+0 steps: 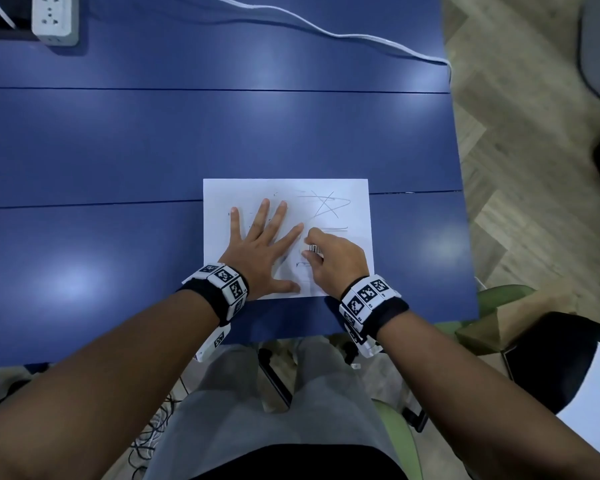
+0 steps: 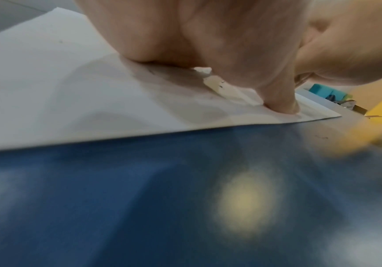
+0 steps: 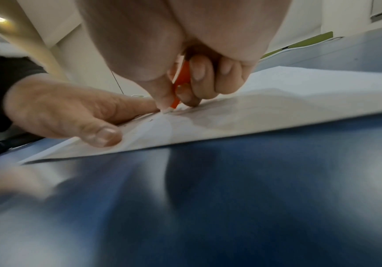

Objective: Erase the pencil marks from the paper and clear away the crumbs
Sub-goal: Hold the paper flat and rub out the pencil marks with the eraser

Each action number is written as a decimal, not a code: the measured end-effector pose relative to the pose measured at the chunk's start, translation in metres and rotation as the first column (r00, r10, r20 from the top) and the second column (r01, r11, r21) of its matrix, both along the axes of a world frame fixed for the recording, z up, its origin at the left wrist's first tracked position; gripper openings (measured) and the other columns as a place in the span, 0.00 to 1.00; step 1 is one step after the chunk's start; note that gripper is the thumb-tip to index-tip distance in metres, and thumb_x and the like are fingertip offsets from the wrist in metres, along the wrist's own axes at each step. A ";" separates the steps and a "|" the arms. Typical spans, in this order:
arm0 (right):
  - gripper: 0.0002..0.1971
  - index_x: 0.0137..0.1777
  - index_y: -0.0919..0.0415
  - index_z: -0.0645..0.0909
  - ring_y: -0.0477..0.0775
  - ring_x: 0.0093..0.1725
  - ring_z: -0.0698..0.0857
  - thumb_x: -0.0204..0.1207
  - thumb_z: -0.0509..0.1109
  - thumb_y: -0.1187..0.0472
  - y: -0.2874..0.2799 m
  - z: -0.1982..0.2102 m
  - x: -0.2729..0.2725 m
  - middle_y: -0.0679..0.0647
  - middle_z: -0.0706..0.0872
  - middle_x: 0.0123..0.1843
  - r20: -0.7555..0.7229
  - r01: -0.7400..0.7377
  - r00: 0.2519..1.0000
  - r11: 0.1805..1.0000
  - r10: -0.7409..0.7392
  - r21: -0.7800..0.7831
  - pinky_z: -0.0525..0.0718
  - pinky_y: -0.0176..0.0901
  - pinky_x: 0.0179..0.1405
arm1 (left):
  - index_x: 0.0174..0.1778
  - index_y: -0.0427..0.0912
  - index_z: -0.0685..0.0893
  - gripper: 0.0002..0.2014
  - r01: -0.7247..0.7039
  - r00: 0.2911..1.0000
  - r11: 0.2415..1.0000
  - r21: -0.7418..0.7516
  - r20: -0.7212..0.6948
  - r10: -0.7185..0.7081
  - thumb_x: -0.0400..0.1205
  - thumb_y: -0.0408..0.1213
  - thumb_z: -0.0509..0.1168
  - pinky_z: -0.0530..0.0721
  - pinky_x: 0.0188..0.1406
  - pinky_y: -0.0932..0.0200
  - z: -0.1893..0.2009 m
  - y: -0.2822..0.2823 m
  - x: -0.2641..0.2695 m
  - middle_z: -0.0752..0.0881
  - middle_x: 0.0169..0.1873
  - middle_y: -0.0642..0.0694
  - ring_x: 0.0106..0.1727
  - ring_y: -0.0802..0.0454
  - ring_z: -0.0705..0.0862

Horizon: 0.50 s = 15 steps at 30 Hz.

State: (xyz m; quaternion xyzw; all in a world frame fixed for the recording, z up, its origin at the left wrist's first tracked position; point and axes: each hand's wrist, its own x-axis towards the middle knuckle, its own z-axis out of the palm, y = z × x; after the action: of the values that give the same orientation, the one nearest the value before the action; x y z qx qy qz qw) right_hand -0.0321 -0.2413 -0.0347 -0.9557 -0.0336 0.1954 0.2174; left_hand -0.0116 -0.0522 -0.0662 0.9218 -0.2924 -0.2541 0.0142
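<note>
Erasing step appearing underway; right hand (image 1: 329,258) pinching eraser (image 3: 178,94), tip pressing paper (image 1: 357,271) mid-sheet; left hand (image 1: 264,251) lying flat, fingers spreading, pinning sheet near table (image 1: 187,140) front edge; star scribble (image 1: 324,206) waiting beyond, needing forward reach; crumbs not yet swept; open table lying left and beyond.

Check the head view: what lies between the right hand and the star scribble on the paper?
A short pencil line lies just beyond the right hand; between it and the star scribble the paper is bare.
</note>
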 end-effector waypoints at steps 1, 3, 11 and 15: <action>0.09 0.59 0.53 0.75 0.60 0.48 0.86 0.82 0.65 0.53 0.001 0.000 -0.003 0.51 0.89 0.50 -0.001 -0.001 1.000 1.000 0.001 0.001 0.83 0.48 0.44 | 0.86 0.58 0.28 0.57 0.000 1.000 1.000 0.008 -0.002 0.000 0.70 0.84 0.48 0.30 0.75 0.16 0.000 -0.001 0.000 0.22 0.84 0.43 0.84 0.36 0.22; 0.09 0.60 0.53 0.75 0.60 0.48 0.85 0.82 0.64 0.53 0.004 0.001 -0.011 0.51 0.89 0.50 -0.024 -0.042 0.999 0.999 0.042 0.005 0.83 0.49 0.45 | 0.86 0.58 0.28 0.58 0.002 1.000 1.000 0.029 0.001 -0.002 0.70 0.85 0.49 0.30 0.75 0.16 0.001 -0.001 0.000 0.21 0.83 0.43 0.84 0.35 0.22; 0.09 0.59 0.53 0.77 0.60 0.47 0.86 0.82 0.65 0.53 -0.004 0.002 0.000 0.52 0.90 0.48 0.029 -0.002 1.000 1.000 0.002 -0.002 0.84 0.49 0.44 | 0.86 0.58 0.27 0.61 0.006 1.000 0.999 0.046 0.000 -0.006 0.67 0.87 0.49 0.30 0.74 0.16 0.001 -0.002 0.000 0.20 0.83 0.42 0.83 0.35 0.22; 0.10 0.59 0.54 0.74 0.61 0.47 0.85 0.82 0.62 0.51 0.001 0.006 -0.015 0.51 0.88 0.48 -0.052 -0.212 0.976 0.977 0.210 -0.030 0.83 0.50 0.43 | 0.86 0.57 0.27 0.61 0.010 1.000 0.999 0.048 0.003 -0.010 0.67 0.87 0.49 0.29 0.74 0.16 0.002 -0.002 0.001 0.20 0.83 0.42 0.83 0.34 0.22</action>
State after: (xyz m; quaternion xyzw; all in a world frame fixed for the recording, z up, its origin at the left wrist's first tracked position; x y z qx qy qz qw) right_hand -0.0473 -0.2404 -0.0291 -0.9454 -0.1261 0.2411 0.1794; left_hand -0.0109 -0.0541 -0.0643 0.9208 -0.2911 -0.2594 -0.0095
